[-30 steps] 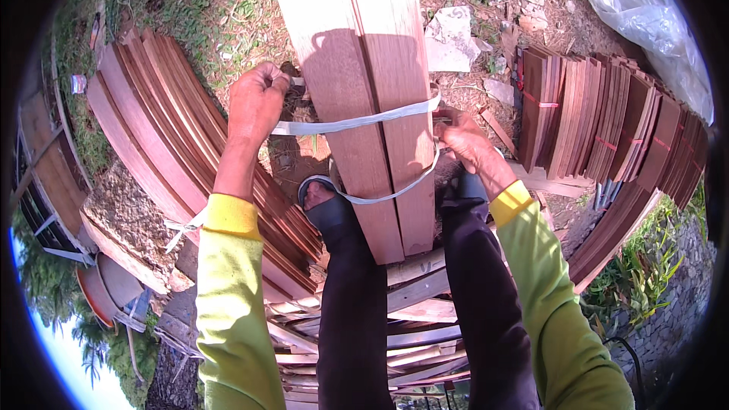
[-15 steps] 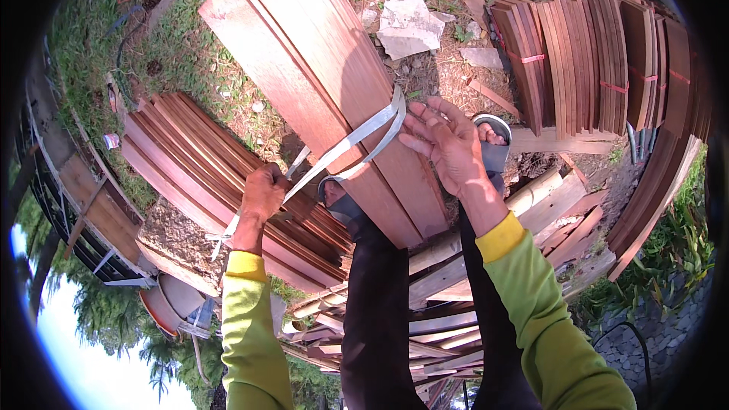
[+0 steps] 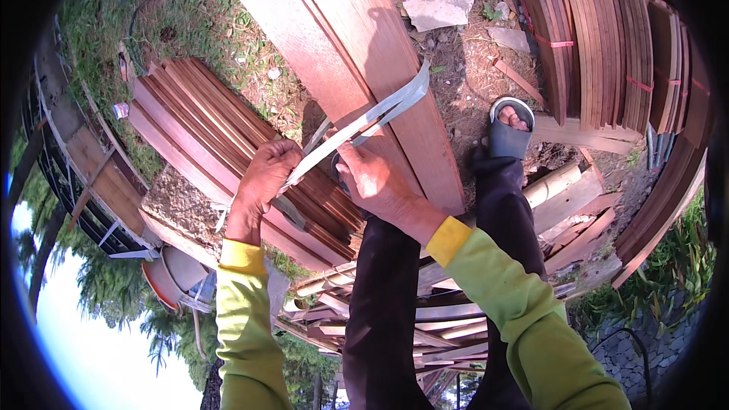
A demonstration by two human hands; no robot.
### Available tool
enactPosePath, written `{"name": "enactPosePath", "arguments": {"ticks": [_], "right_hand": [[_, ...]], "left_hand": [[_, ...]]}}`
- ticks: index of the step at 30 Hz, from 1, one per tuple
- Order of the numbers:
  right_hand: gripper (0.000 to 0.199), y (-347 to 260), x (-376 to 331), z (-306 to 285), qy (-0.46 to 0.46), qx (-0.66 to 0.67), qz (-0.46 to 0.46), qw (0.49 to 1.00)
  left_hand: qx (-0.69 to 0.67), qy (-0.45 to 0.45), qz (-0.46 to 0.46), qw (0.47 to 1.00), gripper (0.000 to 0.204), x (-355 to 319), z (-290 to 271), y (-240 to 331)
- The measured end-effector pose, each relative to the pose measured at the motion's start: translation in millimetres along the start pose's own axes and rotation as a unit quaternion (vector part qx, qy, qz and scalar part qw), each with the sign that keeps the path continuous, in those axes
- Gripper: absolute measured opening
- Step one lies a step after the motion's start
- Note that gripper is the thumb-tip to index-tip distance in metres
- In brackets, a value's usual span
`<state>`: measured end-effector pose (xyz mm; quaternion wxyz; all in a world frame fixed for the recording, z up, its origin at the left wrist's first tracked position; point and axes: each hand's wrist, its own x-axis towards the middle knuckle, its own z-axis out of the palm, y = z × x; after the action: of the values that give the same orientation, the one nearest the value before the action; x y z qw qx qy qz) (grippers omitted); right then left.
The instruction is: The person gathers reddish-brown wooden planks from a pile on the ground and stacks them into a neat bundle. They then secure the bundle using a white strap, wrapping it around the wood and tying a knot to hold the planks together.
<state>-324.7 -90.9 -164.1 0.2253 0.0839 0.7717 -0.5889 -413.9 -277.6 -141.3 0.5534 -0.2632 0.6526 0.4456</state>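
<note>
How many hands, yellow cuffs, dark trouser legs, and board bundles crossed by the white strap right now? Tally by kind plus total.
Hands: 2 (left hand, right hand)
Yellow cuffs: 2
Dark trouser legs: 2
Board bundle crossed by white strap: 1
Total: 7

The boards (image 3: 334, 38) are streaked pinkish brown, the strap (image 3: 380, 112) white, sleeves (image 3: 501, 288) yellow-green, cuffs (image 3: 448, 241) yellow, trousers (image 3: 380, 311) blackish, sandal (image 3: 507, 141) grey.
</note>
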Motion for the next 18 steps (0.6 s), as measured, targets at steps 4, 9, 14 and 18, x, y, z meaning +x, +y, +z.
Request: {"name": "enactPosePath", "arguments": {"ticks": [4,9,14,18], "right_hand": [[0.033,1,32,36,-0.107,-0.108,0.054,0.987],[0.011,28,20,67,0.115,-0.149,-0.050,0.981],[0.010,-7,7,61,0.079,-0.006,-0.021,0.997],[0.018,-34,-9,76,0.072,0.001,-0.132,0.989]], "left_hand": [[0.015,-0.016,0.003,1.000,0.025,-6,0,6],[0.114,0.031,0.016,0.993,0.047,-28,7,44],[0.044,-0.116,0.151,0.981,0.031,-45,19,80],[0.359,-0.027,0.322,0.876,0.024,0,77,113]]}}
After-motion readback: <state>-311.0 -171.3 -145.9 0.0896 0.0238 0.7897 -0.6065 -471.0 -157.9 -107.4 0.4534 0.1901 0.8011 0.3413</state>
